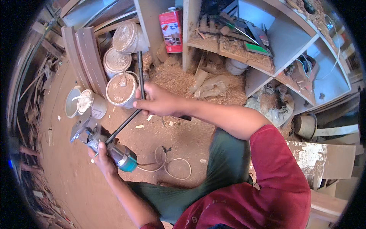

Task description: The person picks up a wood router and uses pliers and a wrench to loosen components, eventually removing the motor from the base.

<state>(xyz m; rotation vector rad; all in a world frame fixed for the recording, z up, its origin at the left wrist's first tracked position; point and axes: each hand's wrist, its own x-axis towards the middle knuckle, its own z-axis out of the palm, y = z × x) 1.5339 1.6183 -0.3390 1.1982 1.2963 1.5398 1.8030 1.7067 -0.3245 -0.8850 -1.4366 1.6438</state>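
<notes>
My left hand is wrapped round the side of a handheld trim router, which has a grey metal body and a teal end cap. Its flat base plate points to the far left. A long dark bent metal bar is in my right hand, gripped near the bend. One arm of the bar rises away from me, and the other slants down to the router's collar beside my left thumb. Whether its tip sits in the router I cannot tell. A pale cord loops on the floor behind the teal cap.
Several dusty buckets stand beyond my hands, next to curved wooden pieces. A red can stands against a panel. Cluttered shelves and sawdust lie at the far right. Scrap wood lines the left edge.
</notes>
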